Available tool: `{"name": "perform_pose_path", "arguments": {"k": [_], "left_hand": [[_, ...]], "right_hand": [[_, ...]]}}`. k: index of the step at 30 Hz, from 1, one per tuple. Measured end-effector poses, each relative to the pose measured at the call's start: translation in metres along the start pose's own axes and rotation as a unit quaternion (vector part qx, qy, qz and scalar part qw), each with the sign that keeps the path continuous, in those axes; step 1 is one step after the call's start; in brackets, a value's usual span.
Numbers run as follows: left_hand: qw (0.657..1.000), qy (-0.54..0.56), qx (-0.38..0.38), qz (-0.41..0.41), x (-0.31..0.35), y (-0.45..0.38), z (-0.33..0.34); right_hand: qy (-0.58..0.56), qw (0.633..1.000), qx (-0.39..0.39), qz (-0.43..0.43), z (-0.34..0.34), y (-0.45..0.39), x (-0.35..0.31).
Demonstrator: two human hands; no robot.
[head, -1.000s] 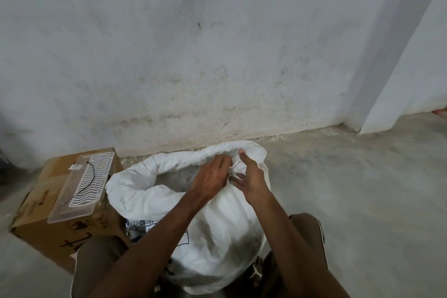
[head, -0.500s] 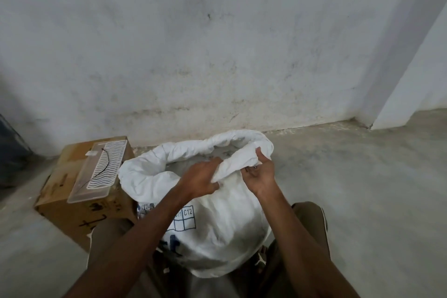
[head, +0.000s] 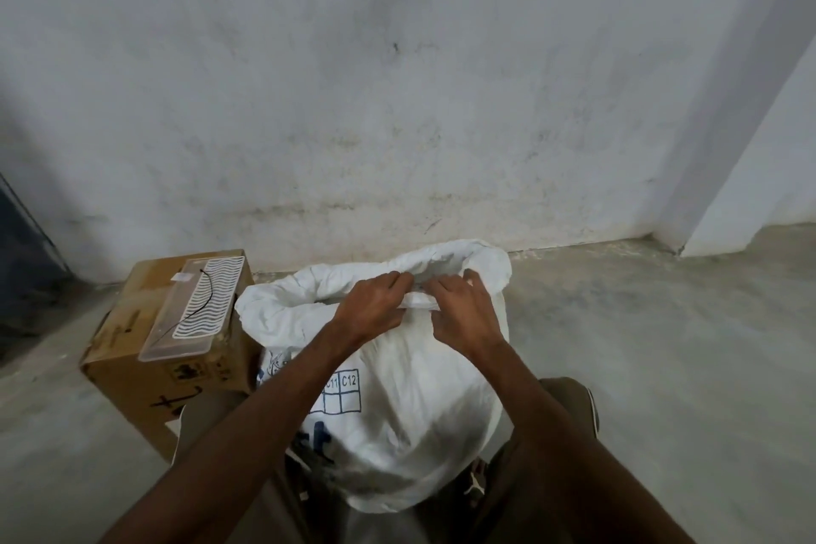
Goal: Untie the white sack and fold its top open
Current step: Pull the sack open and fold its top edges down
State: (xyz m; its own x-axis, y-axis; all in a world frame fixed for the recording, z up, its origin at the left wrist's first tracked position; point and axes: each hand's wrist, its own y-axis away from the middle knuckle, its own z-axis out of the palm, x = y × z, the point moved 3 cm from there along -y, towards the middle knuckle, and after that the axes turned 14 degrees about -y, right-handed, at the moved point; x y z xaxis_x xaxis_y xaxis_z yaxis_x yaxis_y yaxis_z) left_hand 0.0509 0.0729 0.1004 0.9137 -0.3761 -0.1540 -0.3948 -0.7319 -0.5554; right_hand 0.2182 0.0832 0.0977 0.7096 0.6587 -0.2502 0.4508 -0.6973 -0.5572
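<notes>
The white sack [head: 410, 420] stands on the floor between my knees, with blue print and a grid on its near side. Its mouth is open and its top is rolled outward into a thick cuff [head: 282, 309] that runs around the left and far side. My left hand [head: 375, 307] and my right hand [head: 463, 311] sit side by side on the near edge of the rim, both pinching the rolled fabric between fingers and thumb. The inside of the sack is mostly hidden behind my hands.
A cardboard box [head: 132, 349] stands just left of the sack, with a clear plastic tray [head: 194, 305] carrying a white wavy pattern and a thin black wire on top. A stained white wall [head: 397, 102] rises close behind. Bare concrete floor [head: 662, 345] spreads to the right.
My hands have come closer together on the sack's near rim and rolled that edge further down. The view has shifted slightly.
</notes>
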Motion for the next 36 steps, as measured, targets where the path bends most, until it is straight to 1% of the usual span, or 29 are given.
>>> {"name": "perform_pose_path", "arguments": {"k": [1,2,5,7,9,11,13,15,16,17,18,19,20,21,22,24,26,27,29,30,32,34,36], "left_hand": [[1.0,0.029,-0.007,-0.002,0.0,0.004,0.001],[0.997,0.074,-0.029,-0.012,-0.001,0.007,0.0],[0.97,0.198,-0.127,-0.068,-0.009,0.018,0.003],[0.957,0.22,-0.172,-0.08,-0.013,0.024,0.009],[0.957,0.214,-0.177,-0.084,-0.014,0.024,0.012],[0.96,0.205,-0.165,-0.096,-0.013,0.021,0.01],[0.972,0.166,-0.148,-0.078,-0.014,0.017,0.011],[0.987,0.108,-0.114,-0.037,-0.012,0.018,0.015],[0.993,0.083,-0.082,-0.01,-0.01,0.019,0.018],[0.996,0.055,-0.065,0.031,-0.005,0.02,0.02],[0.995,0.022,-0.043,0.084,0.0,0.023,0.022],[0.993,0.003,-0.029,0.118,0.004,0.025,0.023],[0.992,0.011,-0.018,0.126,0.006,0.027,0.024],[0.993,0.057,-0.035,0.098,0.005,0.028,0.022],[0.99,0.122,-0.056,0.049,0.001,0.028,0.021],[0.969,0.213,-0.118,-0.034,-0.01,0.034,0.025],[0.965,0.2,-0.161,-0.061,-0.022,0.039,0.032],[0.964,0.185,-0.182,-0.059,-0.026,0.04,0.033],[0.971,0.14,-0.189,-0.041,-0.027,0.042,0.034],[0.981,0.098,-0.166,-0.014,-0.024,0.042,0.034],[0.993,-0.003,-0.095,0.074,-0.012,0.046,0.035],[0.987,-0.076,-0.006,0.138,-0.002,0.053,0.038],[0.978,-0.098,0.064,0.172,0.001,0.06,0.043]], "right_hand": [[0.002,1.0,0.001,-0.023,0.0,-0.003,0.001],[0.008,0.999,0.001,-0.044,0.0,-0.005,0.002],[0.032,0.993,0.017,-0.114,0.002,-0.001,0.005],[0.061,0.984,0.035,-0.161,0.009,0.009,0.007],[0.065,0.982,0.039,-0.172,0.017,0.013,0.009],[0.005,0.994,-0.012,-0.112,0.021,0.008,0.01],[-0.024,0.995,-0.09,-0.028,0.021,0.0,0.011],[-0.048,0.984,-0.169,0.04,0.021,-0.006,0.016],[-0.052,0.976,-0.203,0.059,0.021,-0.009,0.019],[-0.041,0.971,-0.225,0.061,0.021,-0.012,0.021],[-0.019,0.972,-0.23,0.046,0.02,-0.015,0.022],[0.005,0.975,-0.222,0.023,0.02,-0.018,0.02],[0.028,0.978,-0.208,0.005,0.021,-0.019,0.019],[0.042,0.979,-0.198,-0.005,0.022,-0.019,0.018],[0.048,0.98,-0.195,-0.008,0.024,-0.018,0.017],[0.058,0.982,-0.182,-0.009,0.029,-0.014,0.021],[0.078,0.983,-0.161,-0.032,0.032,-0.004,0.018],[0.09,0.985,-0.139,-0.055,0.034,0.001,0.013],[0.101,0.983,-0.113,-0.099,0.039,0.011,0.004],[0.099,0.983,-0.109,-0.106,0.042,0.013,0.003],[0.076,0.984,-0.147,-0.07,0.044,0.009,0.007],[0.035,0.975,-0.219,-0.031,0.043,0.005,0.01],[-0.036,0.96,-0.277,0.02,0.043,0.003,0.01]]}}
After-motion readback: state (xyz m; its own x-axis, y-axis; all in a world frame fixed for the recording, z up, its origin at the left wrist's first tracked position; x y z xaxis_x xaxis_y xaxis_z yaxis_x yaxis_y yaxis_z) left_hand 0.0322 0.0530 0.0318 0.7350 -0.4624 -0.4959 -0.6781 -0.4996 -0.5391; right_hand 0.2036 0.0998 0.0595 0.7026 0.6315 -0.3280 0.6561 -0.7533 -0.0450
